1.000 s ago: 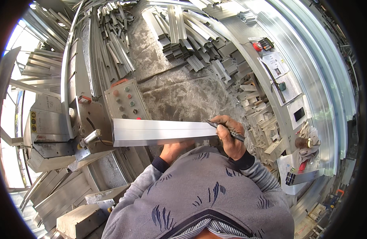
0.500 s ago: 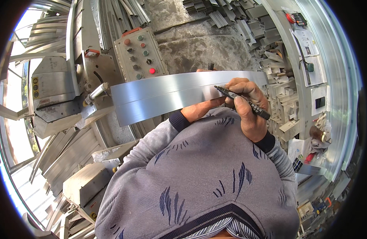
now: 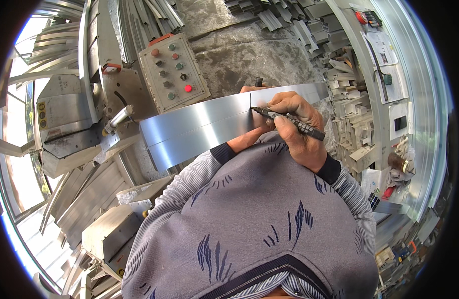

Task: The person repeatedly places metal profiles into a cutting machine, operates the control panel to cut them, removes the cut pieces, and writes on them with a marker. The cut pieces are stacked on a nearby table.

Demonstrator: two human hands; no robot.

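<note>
Metal profile [image 3: 189, 124]: long, silver and flat-faced, lying crosswise in front of the person's body; its long axis runs left to right, the right end tilted slightly farther away, and a fine groove follows its length.
Left hand [image 3: 250, 138]: closed around the profile from beneath, the wrist at the near edge and fingertips showing at the far edge; most of the palm is hidden under the metal.
Right hand [image 3: 303, 145]: pinching a black marker pen [image 3: 310, 130] between thumb and fingers; it sits over the profile's right-hand part, so most of the face stretches away to its left. Whether its fingers rest on the metal, I cannot tell.
Pen direction: slanting leftward and away from the body, tip at the face or just above it.
Dark stroke [image 3: 250, 100]: short, across the profile's width on its far half, just beside the pen tip.
Nearer hand: the left, touching the profile directly; the right meets it chiefly by way of the pen.
Control box [image 3: 163, 99]: beyond the profile's left part, with coloured buttons.
</note>
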